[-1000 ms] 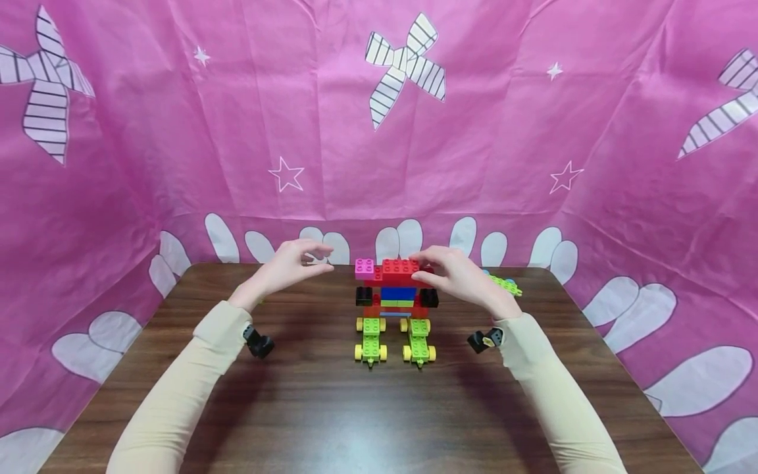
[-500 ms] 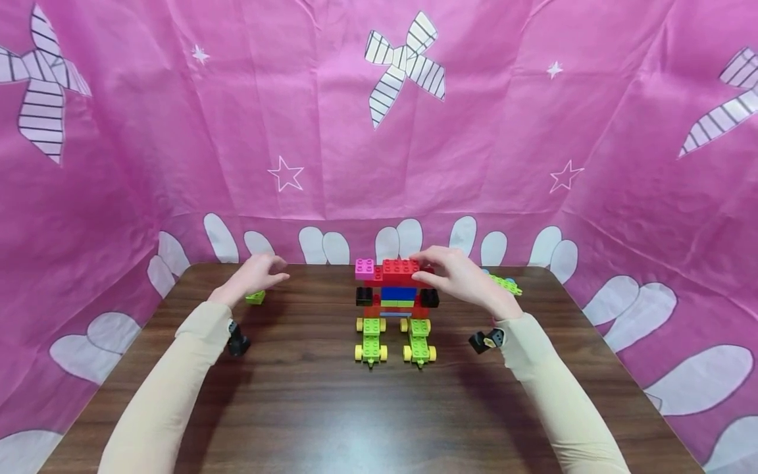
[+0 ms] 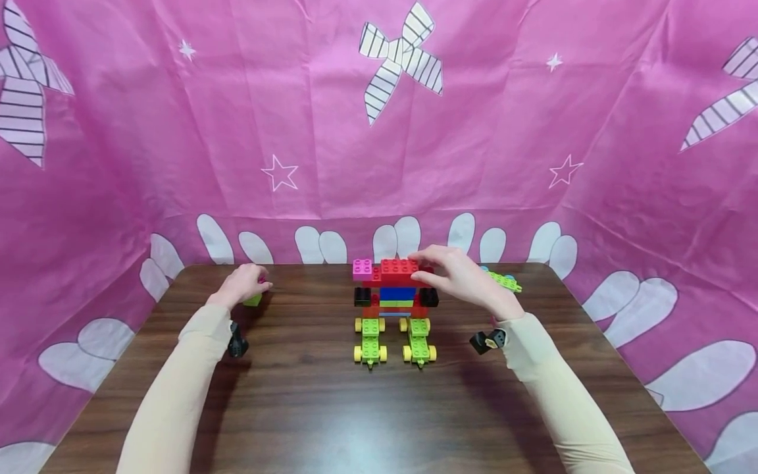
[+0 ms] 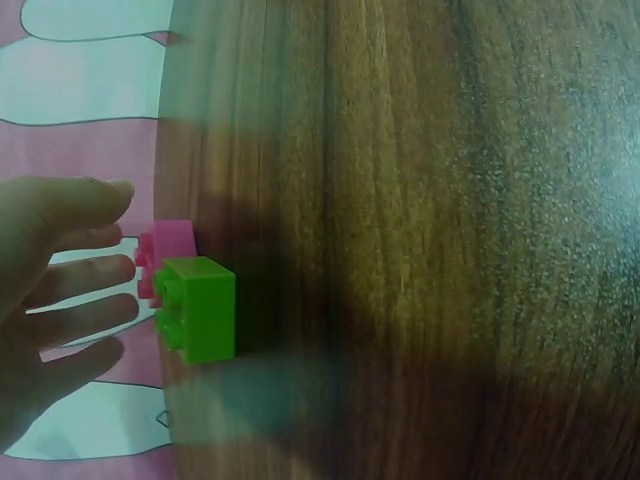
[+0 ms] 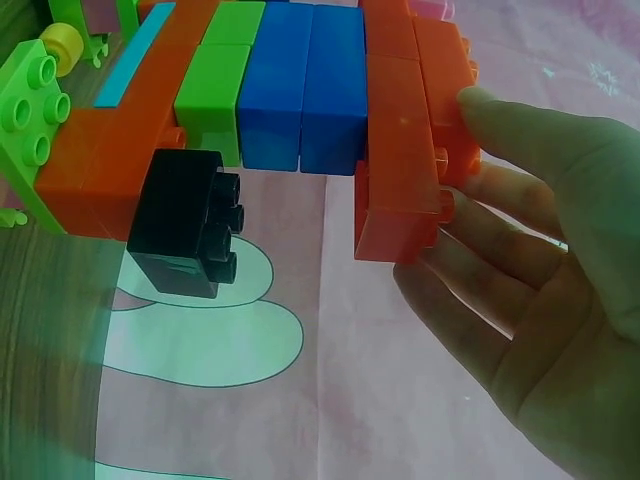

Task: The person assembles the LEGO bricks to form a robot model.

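A toy-brick figure stands mid-table in the head view. It has a red top brick, a pink brick at its upper left, blue bricks in the middle and black bricks at the sides. Two green wheeled bases carry it. My right hand holds the red top brick at its right end, thumb in front and fingers behind. Toward the back left, my left hand reaches over a green brick and a pink-red brick, fingers spread just short of their studs.
Behind my right hand lies a green studded piece with blue parts. The brown wooden table ends at a pink patterned cloth at the back and sides.
My left hand has moved left from beside the figure, and down to the loose green and pink-red bricks. My right hand keeps its place on the figure. The head view has shifted slightly.
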{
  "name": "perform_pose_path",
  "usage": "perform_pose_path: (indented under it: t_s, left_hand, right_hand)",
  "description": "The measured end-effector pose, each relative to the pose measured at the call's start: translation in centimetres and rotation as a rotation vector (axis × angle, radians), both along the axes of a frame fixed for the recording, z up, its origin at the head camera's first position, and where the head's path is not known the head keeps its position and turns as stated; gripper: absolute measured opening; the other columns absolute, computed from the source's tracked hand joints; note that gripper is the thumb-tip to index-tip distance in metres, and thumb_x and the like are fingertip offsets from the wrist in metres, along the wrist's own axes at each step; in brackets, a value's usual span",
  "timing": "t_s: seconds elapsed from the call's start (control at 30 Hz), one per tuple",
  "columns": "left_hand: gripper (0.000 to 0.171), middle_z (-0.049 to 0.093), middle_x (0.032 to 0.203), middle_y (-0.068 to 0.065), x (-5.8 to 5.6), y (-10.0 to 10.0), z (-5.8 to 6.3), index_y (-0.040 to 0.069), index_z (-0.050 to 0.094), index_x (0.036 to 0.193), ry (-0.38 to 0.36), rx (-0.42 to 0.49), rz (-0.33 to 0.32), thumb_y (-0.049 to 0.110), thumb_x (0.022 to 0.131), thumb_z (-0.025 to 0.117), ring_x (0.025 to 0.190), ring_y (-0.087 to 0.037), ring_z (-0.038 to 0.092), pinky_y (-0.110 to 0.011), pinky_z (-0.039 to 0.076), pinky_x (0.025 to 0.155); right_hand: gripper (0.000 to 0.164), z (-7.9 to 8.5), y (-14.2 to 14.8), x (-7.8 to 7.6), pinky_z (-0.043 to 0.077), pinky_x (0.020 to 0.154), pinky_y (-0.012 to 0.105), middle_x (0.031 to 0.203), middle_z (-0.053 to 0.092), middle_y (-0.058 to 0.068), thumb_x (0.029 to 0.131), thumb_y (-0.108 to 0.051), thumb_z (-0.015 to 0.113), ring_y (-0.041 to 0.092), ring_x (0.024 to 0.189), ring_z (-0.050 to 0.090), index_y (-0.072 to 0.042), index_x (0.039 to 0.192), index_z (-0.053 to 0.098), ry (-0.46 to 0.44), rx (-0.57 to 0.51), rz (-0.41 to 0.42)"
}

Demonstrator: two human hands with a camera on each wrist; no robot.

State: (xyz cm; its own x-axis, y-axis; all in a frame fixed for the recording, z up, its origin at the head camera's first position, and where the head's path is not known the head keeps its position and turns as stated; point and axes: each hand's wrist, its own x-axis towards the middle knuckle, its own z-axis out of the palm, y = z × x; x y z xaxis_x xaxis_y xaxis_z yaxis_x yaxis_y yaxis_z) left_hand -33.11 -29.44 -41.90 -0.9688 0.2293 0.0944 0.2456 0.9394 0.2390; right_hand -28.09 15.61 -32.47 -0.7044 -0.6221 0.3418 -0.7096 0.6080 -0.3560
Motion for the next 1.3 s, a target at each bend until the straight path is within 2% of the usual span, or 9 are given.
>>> perform_pose_path:
  t_s: [0.17,0.33,0.5,0.63,0.8,0.87,1.03,1.17,1.3]
  left_hand:
    - [0.028,0.069,0.099,-0.02,-0.1,0.1,0.0,-0.003,0.067,0.103,-0.005,0.011,-0.006,0.019,0.087,0.061,0.09,-0.034,0.063,-0.05,0.05,0.078]
    - [0.019,0.069,0.088,-0.012,-0.3,1.1,-0.1,0.002,0.069,0.095,0.0,0.005,-0.07,0.018,0.086,0.063,0.078,-0.024,0.06,-0.042,0.05,0.069]
    - [0.02,0.068,0.094,-0.01,-0.2,2.4,0.0,0.005,0.069,0.098,-0.005,-0.001,-0.135,0.018,0.084,0.066,0.087,-0.025,0.062,-0.044,0.051,0.077]
    - [0.028,0.067,0.1,-0.013,-0.3,2.7,-0.4,0.003,0.067,0.103,0.052,-0.02,-0.135,0.019,0.081,0.07,0.095,-0.03,0.062,-0.047,0.05,0.084]
    - [0.017,0.068,0.082,-0.007,-0.2,2.9,-1.3,0.007,0.069,0.085,0.107,-0.095,-0.129,0.021,0.077,0.074,0.079,-0.023,0.062,-0.039,0.051,0.07]
    - [0.015,0.067,0.079,-0.006,0.0,3.0,-1.6,0.008,0.069,0.082,0.116,-0.103,-0.132,0.019,0.076,0.075,0.076,-0.021,0.062,-0.038,0.051,0.068]
    - [0.017,0.066,0.081,-0.007,0.6,3.7,-1.8,0.006,0.069,0.087,0.141,-0.102,-0.189,0.018,0.077,0.075,0.078,-0.021,0.06,-0.038,0.05,0.071]
    - [0.018,0.064,0.08,-0.006,1.1,4.3,-1.8,0.007,0.069,0.088,0.171,-0.143,-0.245,0.021,0.078,0.074,0.076,-0.021,0.059,-0.038,0.05,0.068]
    - [0.022,0.065,0.082,-0.007,1.5,4.6,-2.0,0.008,0.068,0.093,0.196,-0.177,-0.258,0.022,0.078,0.074,0.077,-0.023,0.061,-0.039,0.051,0.067]
  right_hand:
    - [0.039,0.1,-0.1,0.0,0.053,0.087,0.038,0.113,0.066,-0.003,0.087,-0.035,0.064,0.01,0.097,0.061,-0.02,0.123,0.06,-0.01,-0.006,0.003]
    - [0.039,0.0,-0.1,-0.1,0.053,0.086,0.036,0.111,0.066,-0.003,0.087,-0.036,0.065,0.009,0.096,0.061,-0.02,0.123,0.061,-0.002,-0.007,0.005]
    - [0.039,0.2,-0.1,-0.1,0.053,0.085,0.032,0.109,0.067,-0.004,0.086,-0.035,0.065,0.008,0.095,0.061,-0.019,0.122,0.061,0.016,0.001,0.005]
    - [0.039,0.3,-0.1,0.0,0.053,0.085,0.032,0.108,0.067,-0.004,0.086,-0.034,0.066,0.008,0.094,0.061,-0.019,0.122,0.061,0.034,0.011,-0.002]
    - [0.039,0.3,-0.2,0.1,0.053,0.085,0.035,0.107,0.067,-0.003,0.086,-0.033,0.067,0.01,0.093,0.061,-0.018,0.121,0.062,0.021,0.018,-0.005]
    - [0.04,0.2,-0.2,0.1,0.053,0.085,0.037,0.107,0.067,-0.003,0.085,-0.032,0.067,0.01,0.093,0.06,-0.018,0.122,0.061,0.012,0.015,-0.003]
    - [0.04,0.2,-0.1,0.1,0.053,0.086,0.039,0.108,0.066,-0.003,0.086,-0.033,0.067,0.011,0.095,0.06,-0.018,0.122,0.061,0.007,0.014,-0.005]
    - [0.041,0.2,-0.1,0.1,0.053,0.086,0.036,0.11,0.066,-0.003,0.086,-0.035,0.066,0.011,0.096,0.06,-0.018,0.123,0.061,0.026,0.025,-0.009]
    - [0.04,0.2,-0.1,0.0,0.053,0.087,0.034,0.11,0.066,-0.003,0.086,-0.035,0.066,0.01,0.097,0.06,-0.017,0.123,0.061,0.047,0.032,-0.004]
